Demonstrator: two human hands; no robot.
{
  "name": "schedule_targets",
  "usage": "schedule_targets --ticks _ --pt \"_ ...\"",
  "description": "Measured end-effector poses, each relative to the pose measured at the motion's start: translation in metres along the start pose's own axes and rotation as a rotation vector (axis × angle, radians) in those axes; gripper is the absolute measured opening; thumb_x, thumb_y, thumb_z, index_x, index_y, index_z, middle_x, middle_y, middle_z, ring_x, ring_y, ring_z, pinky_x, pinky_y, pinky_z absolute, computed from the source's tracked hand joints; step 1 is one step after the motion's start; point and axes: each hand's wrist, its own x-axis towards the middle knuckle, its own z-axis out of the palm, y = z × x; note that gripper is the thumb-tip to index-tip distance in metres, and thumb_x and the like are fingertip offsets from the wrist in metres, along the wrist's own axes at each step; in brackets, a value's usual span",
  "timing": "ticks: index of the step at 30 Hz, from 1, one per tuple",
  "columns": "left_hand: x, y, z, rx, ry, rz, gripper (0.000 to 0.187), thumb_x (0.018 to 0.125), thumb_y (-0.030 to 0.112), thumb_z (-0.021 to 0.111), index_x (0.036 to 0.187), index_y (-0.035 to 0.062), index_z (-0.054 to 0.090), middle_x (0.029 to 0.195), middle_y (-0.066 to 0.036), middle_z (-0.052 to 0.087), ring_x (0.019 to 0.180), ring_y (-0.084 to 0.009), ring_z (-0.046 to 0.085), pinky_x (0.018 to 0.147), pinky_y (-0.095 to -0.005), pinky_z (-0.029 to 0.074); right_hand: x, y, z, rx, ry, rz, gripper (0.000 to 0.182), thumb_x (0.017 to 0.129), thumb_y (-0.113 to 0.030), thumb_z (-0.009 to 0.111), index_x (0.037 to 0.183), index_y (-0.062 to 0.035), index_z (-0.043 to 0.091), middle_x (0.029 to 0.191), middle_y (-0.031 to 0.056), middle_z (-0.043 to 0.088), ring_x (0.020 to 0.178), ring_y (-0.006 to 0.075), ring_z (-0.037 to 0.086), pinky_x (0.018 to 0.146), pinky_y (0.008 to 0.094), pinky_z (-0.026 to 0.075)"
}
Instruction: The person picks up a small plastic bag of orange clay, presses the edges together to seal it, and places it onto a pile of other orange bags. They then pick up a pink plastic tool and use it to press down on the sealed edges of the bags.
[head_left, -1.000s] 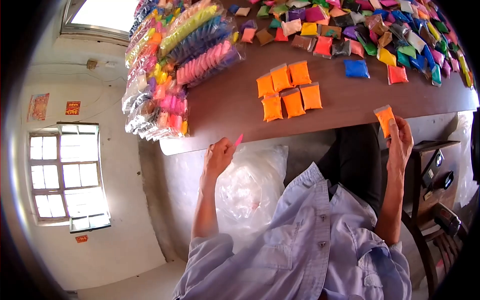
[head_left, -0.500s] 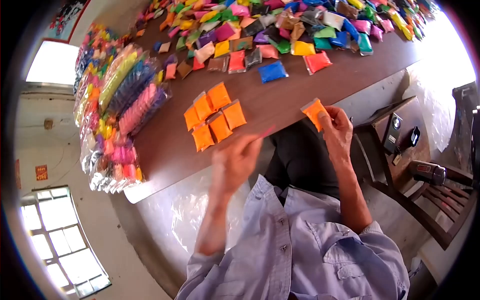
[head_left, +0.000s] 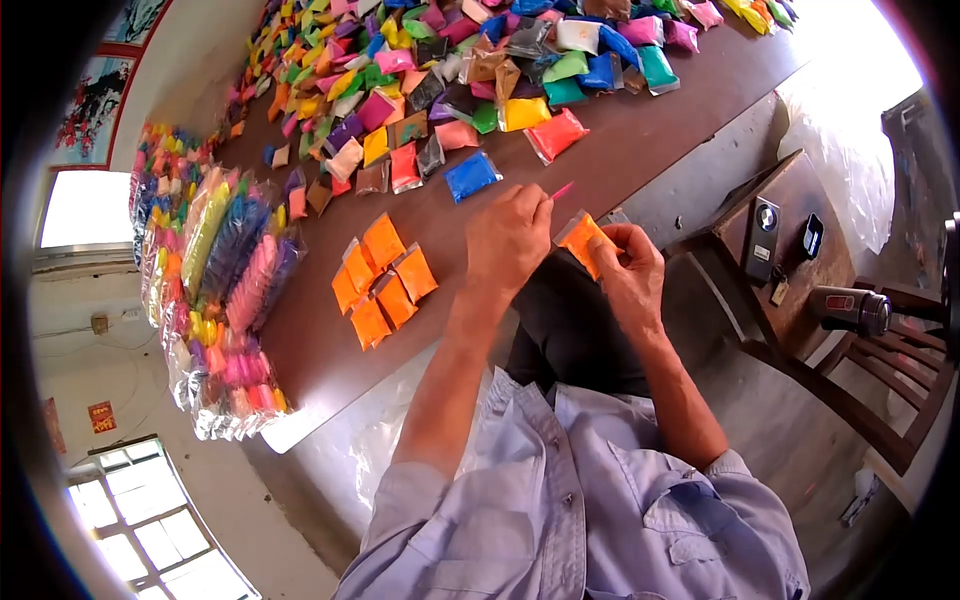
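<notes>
My right hand is closed on a small clear packet of orange stuff, pinched between thumb and fingers near the table's front edge. My left hand is closed round a thin pink stick, whose tip pokes out toward the right; the rest is hidden in the fingers. Left of that hand, several orange packets lie in a tight group on the table. A blue packet rests alone just beyond my left hand.
A large heap of coloured packets covers the far part of the brown table. Full clear bags are stacked at its left end. To the right stand a small wooden table, a flask and a wooden chair.
My left hand has moved up and right with the pink stick, nearer to the orange packet in my right hand. The view has shifted, so the table's contents appear further left.
</notes>
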Motion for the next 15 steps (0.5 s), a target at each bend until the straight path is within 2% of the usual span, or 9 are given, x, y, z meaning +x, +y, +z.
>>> schedule_targets --ticks 4,8,10,15 --pt "-0.006 0.018 -0.008 -0.183 -0.09 0.058 0.009 0.092 0.012 0.07 0.089 0.0048 0.067 0.083 -0.014 0.069 0.077 -0.0366 0.069 0.063 -0.0433 0.053 0.002 0.007 0.0 0.056 0.015 -0.002 0.019 0.095 -0.01 0.07 0.108 0.0033 0.066 0.096 0.0064 0.067 0.082 0.0113 0.065 0.076 0.0244 0.055" --pt "-0.019 0.011 0.007 -0.141 -0.134 0.029 0.009 0.092 0.012 0.07 0.088 0.0047 0.067 0.082 -0.014 0.07 0.076 -0.0372 0.069 0.064 -0.0439 0.053 0.003 0.009 -0.005 0.037 0.008 -0.02 0.018 0.095 -0.01 0.07 0.107 0.0027 0.066 0.095 0.0054 0.066 0.081 0.0106 0.064 0.076 0.0236 0.055" --pt "-0.013 -0.001 0.007 0.053 -0.053 -0.049 0.01 0.093 0.013 0.07 0.089 0.0047 0.066 0.083 -0.014 0.069 0.076 -0.0376 0.068 0.065 -0.0447 0.053 0.001 0.004 -0.005 0.029 0.03 -0.009 0.018 0.095 -0.01 0.07 0.107 0.0025 0.066 0.094 0.0049 0.066 0.08 0.0099 0.063 0.075 0.0231 0.055" --pt "-0.023 0.025 -0.004 -0.097 -0.12 -0.008 0.013 0.094 0.017 0.069 0.089 0.0057 0.065 0.082 -0.014 0.069 0.079 -0.0377 0.068 0.066 -0.0454 0.053 0.001 0.005 -0.004 0.047 0.057 -0.015 0.017 0.096 -0.011 0.071 0.106 0.0019 0.067 0.092 0.0044 0.065 0.079 0.0086 0.062 0.071 0.0219 0.054"
